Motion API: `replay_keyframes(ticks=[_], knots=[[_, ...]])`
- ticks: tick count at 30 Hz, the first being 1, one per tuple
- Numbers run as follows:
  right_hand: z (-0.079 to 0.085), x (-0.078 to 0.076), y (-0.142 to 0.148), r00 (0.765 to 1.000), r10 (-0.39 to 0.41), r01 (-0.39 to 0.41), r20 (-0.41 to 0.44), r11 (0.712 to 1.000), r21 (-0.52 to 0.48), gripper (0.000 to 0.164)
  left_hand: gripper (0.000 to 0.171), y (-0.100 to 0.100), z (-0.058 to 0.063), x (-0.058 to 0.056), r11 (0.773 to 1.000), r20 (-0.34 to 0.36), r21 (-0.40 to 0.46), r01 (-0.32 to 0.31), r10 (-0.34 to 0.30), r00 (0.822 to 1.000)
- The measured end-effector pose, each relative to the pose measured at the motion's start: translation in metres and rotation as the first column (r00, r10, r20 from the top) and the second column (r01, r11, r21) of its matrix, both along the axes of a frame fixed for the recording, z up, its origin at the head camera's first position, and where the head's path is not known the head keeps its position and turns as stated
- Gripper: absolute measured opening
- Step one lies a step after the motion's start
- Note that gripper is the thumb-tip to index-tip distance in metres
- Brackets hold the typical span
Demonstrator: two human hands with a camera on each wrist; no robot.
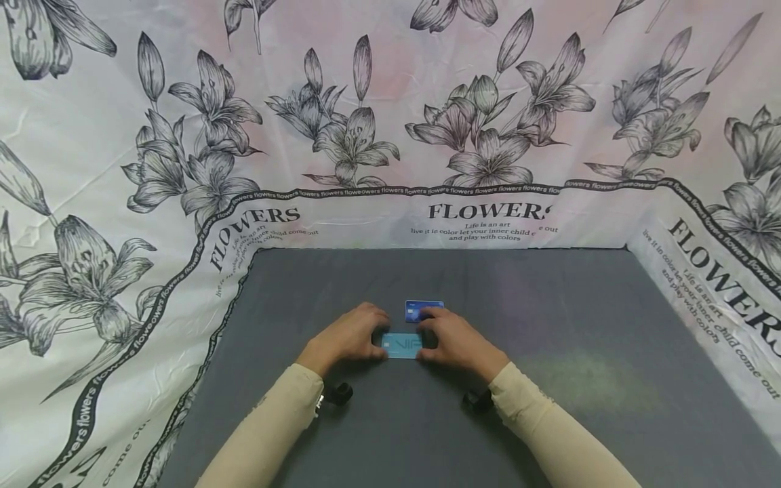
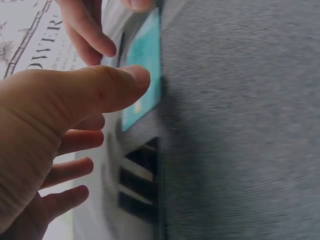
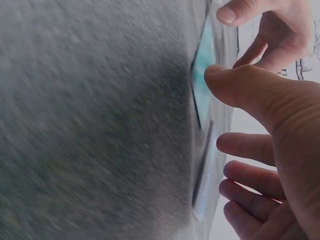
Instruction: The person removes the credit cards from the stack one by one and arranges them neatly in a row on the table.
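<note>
A light blue card [image 1: 403, 346] marked "VIP" lies on the dark grey table, between the two hands. At its left end is my left hand [image 1: 352, 333], thumb close to the corner and fingers loosely bent, apart from the thumb. My right hand [image 1: 457, 340] is at the other end, its thumb by the card's right edge. In the right wrist view the right thumb [image 3: 240, 90] covers part of the light blue card [image 3: 202, 95], with the fingers spread away. Behind it lies a dark blue card [image 1: 416, 309], partly hidden by right-hand fingers; contact there cannot be told.
The grey table [image 1: 549, 434] reaches back to a floral-printed white cloth [image 1: 378, 224], which hangs behind and along both sides. Black wrist straps [image 1: 478, 401] sit under the forearms. Dark stripes [image 2: 140, 182] show below the card in the left wrist view; their nature is unclear.
</note>
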State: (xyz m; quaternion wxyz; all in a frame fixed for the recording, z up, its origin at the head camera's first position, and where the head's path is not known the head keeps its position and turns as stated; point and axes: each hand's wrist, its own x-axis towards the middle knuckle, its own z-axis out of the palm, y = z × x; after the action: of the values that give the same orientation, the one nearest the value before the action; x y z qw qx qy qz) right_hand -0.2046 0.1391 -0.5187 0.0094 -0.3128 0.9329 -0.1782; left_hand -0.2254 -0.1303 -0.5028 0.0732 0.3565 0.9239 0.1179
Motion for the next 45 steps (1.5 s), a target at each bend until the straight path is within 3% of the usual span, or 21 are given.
replay_keyframes(ticks=[10,21,33,45], knots=[[0.021,-0.014,0.008,0.999,-0.006,0.005,-0.047,1.0,-0.002,0.054,0.062,0.0,0.026,-0.017,0.996,0.024,0.018,-0.089,0.088,0.996],[0.039,-0.03,0.023,0.995,-0.049,0.049,-0.082,0.999,-0.002,0.061,0.062,0.008,0.048,-0.032,0.994,-0.021,0.046,-0.099,0.1,0.995],[0.049,-0.041,0.034,0.992,-0.096,0.096,-0.083,0.995,0.005,0.066,0.067,0.025,0.053,-0.04,0.99,-0.023,0.04,-0.134,0.135,0.991],[0.045,-0.05,0.041,0.993,-0.111,0.113,-0.033,0.993,0.04,0.065,0.067,0.041,0.047,-0.049,0.99,-0.032,0.026,-0.136,0.136,0.99]])
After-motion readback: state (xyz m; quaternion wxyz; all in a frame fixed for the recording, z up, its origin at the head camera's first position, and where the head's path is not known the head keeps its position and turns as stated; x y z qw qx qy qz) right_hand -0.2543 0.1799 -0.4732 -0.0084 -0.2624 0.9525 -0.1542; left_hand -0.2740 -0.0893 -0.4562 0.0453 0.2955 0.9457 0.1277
